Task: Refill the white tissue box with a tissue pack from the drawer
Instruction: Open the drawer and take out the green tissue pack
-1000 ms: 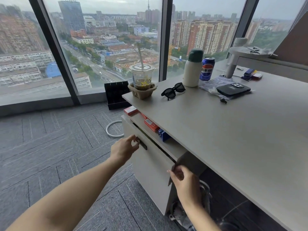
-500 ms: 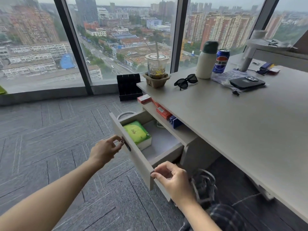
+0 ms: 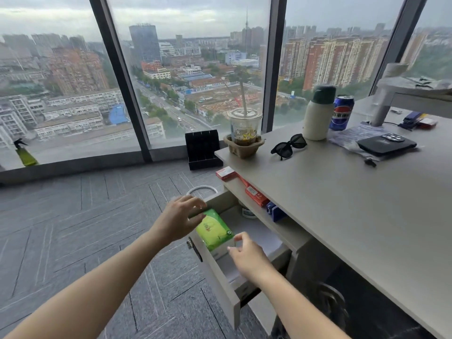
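A: Grip status?

B: Nothing held. Left hand (image 3: 179,220) spread wide, fingers apart, poised just above the far end of the green tissue pack (image 3: 213,230). Right hand (image 3: 247,253) loosely curled, thumb and forefinger parted, hanging just beside the pack's near corner. Contact with the wrapper by either hand: cannot tell.

A: Location of the pack?

B: Inside the open drawer (image 3: 215,277), at the front left, lying flat on top of a pale box-like item, mostly hidden beneath. Rest of the drawer floor largely bare; a small jar-like container at the back, partly hidden under the shelf.

A: Surroundings?

B: Grey desk (image 3: 354,216) above. On top: iced drink cup (image 3: 244,128) in a pulp holder, sunglasses (image 3: 288,146), white flask (image 3: 318,113), cola can (image 3: 341,112). Red boxes on the shelf beneath the desktop.

A: Progress?

B: Early. Drawer open and pack located: done. Outstanding: grasp and lift the pack, find the white tissue box, load the pack, likely close the drawer. White tissue box not positively identified; possibly the pale item under the pack, unconfirmed.
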